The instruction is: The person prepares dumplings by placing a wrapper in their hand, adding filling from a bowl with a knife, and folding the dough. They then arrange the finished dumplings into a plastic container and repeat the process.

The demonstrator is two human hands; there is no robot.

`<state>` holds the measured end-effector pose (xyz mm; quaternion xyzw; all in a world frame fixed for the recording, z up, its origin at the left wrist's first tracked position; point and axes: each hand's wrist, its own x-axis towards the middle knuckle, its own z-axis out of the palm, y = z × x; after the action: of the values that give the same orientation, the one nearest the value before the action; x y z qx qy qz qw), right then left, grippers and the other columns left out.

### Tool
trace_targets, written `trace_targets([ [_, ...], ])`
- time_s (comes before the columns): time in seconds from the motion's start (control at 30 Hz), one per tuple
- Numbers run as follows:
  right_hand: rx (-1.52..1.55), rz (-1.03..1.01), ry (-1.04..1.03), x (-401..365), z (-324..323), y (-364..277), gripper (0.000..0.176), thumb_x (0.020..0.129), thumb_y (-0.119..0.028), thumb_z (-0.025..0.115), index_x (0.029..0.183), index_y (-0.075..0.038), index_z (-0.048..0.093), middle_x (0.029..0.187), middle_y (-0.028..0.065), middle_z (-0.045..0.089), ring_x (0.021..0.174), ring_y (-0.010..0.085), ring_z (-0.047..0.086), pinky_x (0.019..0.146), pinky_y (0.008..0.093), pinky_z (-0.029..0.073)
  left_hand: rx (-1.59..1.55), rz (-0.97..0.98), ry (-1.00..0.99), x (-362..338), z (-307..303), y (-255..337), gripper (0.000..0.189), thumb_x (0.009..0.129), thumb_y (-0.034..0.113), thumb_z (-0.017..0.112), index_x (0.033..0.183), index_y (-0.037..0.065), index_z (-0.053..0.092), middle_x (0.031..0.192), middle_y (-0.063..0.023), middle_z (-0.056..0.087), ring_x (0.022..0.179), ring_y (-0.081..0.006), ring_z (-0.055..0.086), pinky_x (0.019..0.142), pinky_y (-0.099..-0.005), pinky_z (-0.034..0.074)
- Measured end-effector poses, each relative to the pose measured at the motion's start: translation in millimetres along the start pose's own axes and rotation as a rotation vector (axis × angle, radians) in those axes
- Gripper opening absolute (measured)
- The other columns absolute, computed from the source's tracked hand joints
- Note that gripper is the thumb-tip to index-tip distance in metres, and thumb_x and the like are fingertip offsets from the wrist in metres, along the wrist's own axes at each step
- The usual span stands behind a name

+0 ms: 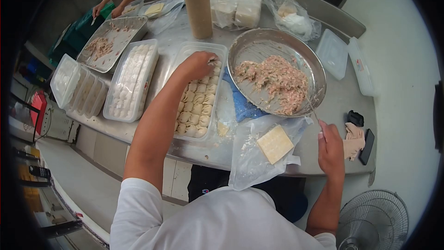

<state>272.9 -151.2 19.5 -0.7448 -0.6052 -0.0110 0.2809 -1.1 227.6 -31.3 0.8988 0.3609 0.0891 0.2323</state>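
My left hand (199,66) reaches into the far end of a clear plastic container (187,49) filled with rows of folded dumplings (198,105). Its fingers are curled together round a dumpling at the far right corner, partly hidden by the hand. My right hand (331,149) is closed round a thin stick-like utensil (312,109), whose tip reaches over the near right rim of a round metal pan (319,68). Minced meat filling (276,83) lies heaped in that pan. Between my hands, near the table edge, a stack of square wrappers (275,144) rests on a plastic bag (245,169).
Lidded dumpling containers (132,81) and a metal tray (99,48) with filling stand left. A cardboard tube (196,7) and bagged blocks (236,9) stand behind. A phone (366,146) lies right, above a fan (374,220). Another person's hands (118,11) work at far left.
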Motion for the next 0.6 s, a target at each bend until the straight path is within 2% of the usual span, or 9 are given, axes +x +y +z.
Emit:
trace_targets([
  [0.03, -0.005, 0.002, 0.002, 7.5, -5.6, -3.1, 0.029, 0.091, -0.002, 0.059, 0.119, -0.003, 0.065, 0.089, 0.0078, 0.059, 0.073, 0.0222, 0.058, 0.065, 0.0343, 0.047, 0.084, 0.008, 0.010, 0.8, 2.0, -1.9, 0.035, 0.088, 0.013, 0.063, 0.124, 0.011, 0.067, 0.121, -0.0184, 0.064, 0.114, -0.0355, 0.060, 0.100, -0.0415, 0.047],
  [0.07, -0.173, -0.044, -0.036, 15.3, -11.2, -8.4, 0.030, 0.089, -0.002, 0.059, 0.118, -0.005, 0.066, 0.087, 0.0095, 0.058, 0.074, 0.0256, 0.059, 0.066, 0.0366, 0.048, 0.169, 0.014, 0.022, 1.1, 3.0, -4.6, 0.035, 0.089, 0.016, 0.062, 0.124, 0.011, 0.067, 0.122, -0.0179, 0.063, 0.117, -0.0352, 0.059, 0.101, -0.0414, 0.046],
  [0.1, -0.339, -0.091, -0.075, 22.9, -12.9, -12.6, 0.031, 0.087, -0.003, 0.059, 0.117, -0.007, 0.068, 0.085, 0.0112, 0.057, 0.075, 0.0290, 0.060, 0.067, 0.0388, 0.049, 0.167, 0.014, 0.023, 0.6, 1.7, -6.7, 0.035, 0.089, 0.016, 0.062, 0.124, 0.011, 0.067, 0.122, -0.0179, 0.063, 0.117, -0.0352, 0.059, 0.101, -0.0414, 0.046],
  [0.2, -0.527, -0.099, -0.084, 44.7, -3.6, -22.6, 0.029, 0.086, -0.006, 0.058, 0.111, -0.008, 0.070, 0.088, 0.0099, 0.061, 0.078, 0.0297, 0.062, 0.068, 0.0423, 0.052, 0.055, 0.021, -0.054, -1.8, -3.6, -8.4, 0.035, 0.092, 0.020, 0.060, 0.127, 0.015, 0.066, 0.124, -0.0169, 0.061, 0.119, -0.0340, 0.058, 0.103, -0.0414, 0.045],
  [0.33, -0.558, -0.161, -0.084, 64.2, 21.8, -17.8, 0.024, 0.084, -0.005, 0.057, 0.104, -0.007, 0.070, 0.089, 0.0110, 0.062, 0.080, 0.0305, 0.065, 0.069, 0.0424, 0.054, 0.000, -0.104, -0.178, -5.6, -10.8, -2.0, 0.037, 0.094, 0.023, 0.057, 0.131, 0.022, 0.064, 0.130, -0.0146, 0.058, 0.122, -0.0327, 0.057, 0.106, -0.0415, 0.044],
  [0.37, -0.534, -0.182, -0.159, 67.1, 24.1, -18.5, 0.021, 0.083, -0.005, 0.057, 0.100, -0.007, 0.070, 0.089, 0.0114, 0.063, 0.081, 0.0307, 0.066, 0.069, 0.0425, 0.055, -0.007, -0.139, -0.222, -5.9, -13.3, -1.6, 0.038, 0.095, 0.024, 0.057, 0.133, 0.024, 0.063, 0.132, -0.0141, 0.057, 0.123, -0.0322, 0.056, 0.106, -0.0417, 0.044],
  [0.4, -0.508, -0.205, -0.237, 69.2, 25.9, -19.4, 0.018, 0.081, -0.005, 0.057, 0.096, -0.006, 0.069, 0.088, 0.0118, 0.064, 0.081, 0.0308, 0.068, 0.070, 0.0426, 0.056, -0.007, -0.144, -0.218, -6.8, -13.4, -2.9, 0.038, 0.095, 0.024, 0.057, 0.133, 0.024, 0.063, 0.132, -0.0141, 0.057, 0.123, -0.0322, 0.056, 0.106, -0.0417, 0.044],
  [0.53, -0.490, -0.190, -0.301, 72.4, 6.9, -22.8, 0.015, 0.081, -0.006, 0.057, 0.091, -0.006, 0.068, 0.085, 0.0115, 0.064, 0.080, 0.0315, 0.068, 0.070, 0.0434, 0.055, 0.064, -0.067, -0.221, -11.6, -10.9, -3.4, 0.042, 0.095, 0.023, 0.056, 0.138, 0.025, 0.058, 0.131, -0.0147, 0.057, 0.124, -0.0324, 0.056, 0.106, -0.0420, 0.044],
  [0.6, -0.450, -0.262, -0.403, 77.2, -2.6, -23.1, 0.014, 0.081, -0.006, 0.057, 0.090, -0.006, 0.068, 0.083, 0.0113, 0.064, 0.078, 0.0323, 0.068, 0.070, 0.0439, 0.055, 0.069, -0.059, -0.233, -13.8, -13.0, -1.5, 0.043, 0.095, 0.023, 0.056, 0.139, 0.025, 0.057, 0.130, -0.0152, 0.057, 0.123, -0.0326, 0.056, 0.106, -0.0422, 0.044],
])
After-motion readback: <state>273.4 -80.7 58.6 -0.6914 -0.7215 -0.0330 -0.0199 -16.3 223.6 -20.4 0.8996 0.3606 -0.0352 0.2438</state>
